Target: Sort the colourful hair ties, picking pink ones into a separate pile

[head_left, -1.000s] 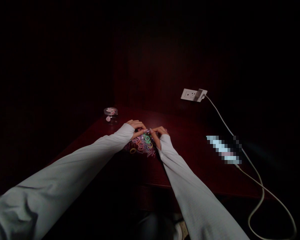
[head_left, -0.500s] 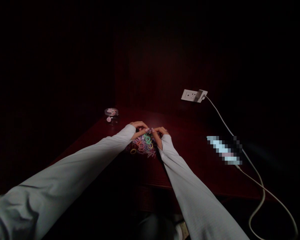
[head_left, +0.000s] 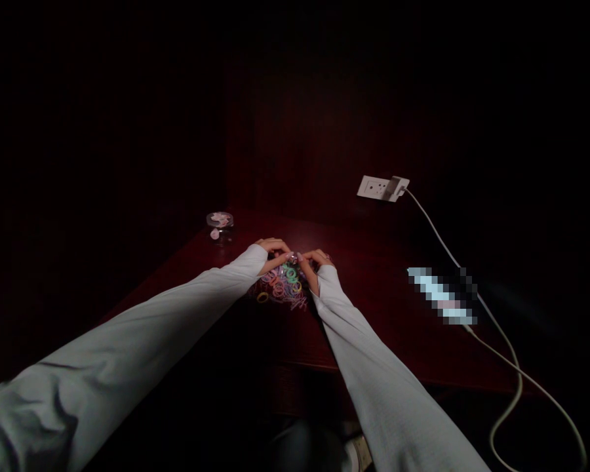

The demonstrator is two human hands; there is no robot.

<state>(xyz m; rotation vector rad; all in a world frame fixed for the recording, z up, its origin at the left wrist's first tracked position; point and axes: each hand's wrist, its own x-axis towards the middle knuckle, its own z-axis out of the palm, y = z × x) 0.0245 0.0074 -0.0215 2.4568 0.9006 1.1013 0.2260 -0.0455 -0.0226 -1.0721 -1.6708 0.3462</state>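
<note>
On the dark-red wooden desk [head_left: 373, 295], btwn the bare left hand [head_left: 274, 252] and bare right hand [head_left: 316, 262], sits a loose heap of small multicoloured ring-shaped bands [head_left: 279, 283], prob. elastic. Fingers of both are bent in close together at the heap's far edge; can't tell if they're gripping a band, b/c it's dim & tiny there. Main risks IMO: poor light + jumbled rings = extra bands snagged w/ one, or the pale-grey fabric left cuff [head_left: 250, 263], just beside the heap, brushing the thin yellow ring [head_left: 262, 301] loose from its near-left edge.
</note>
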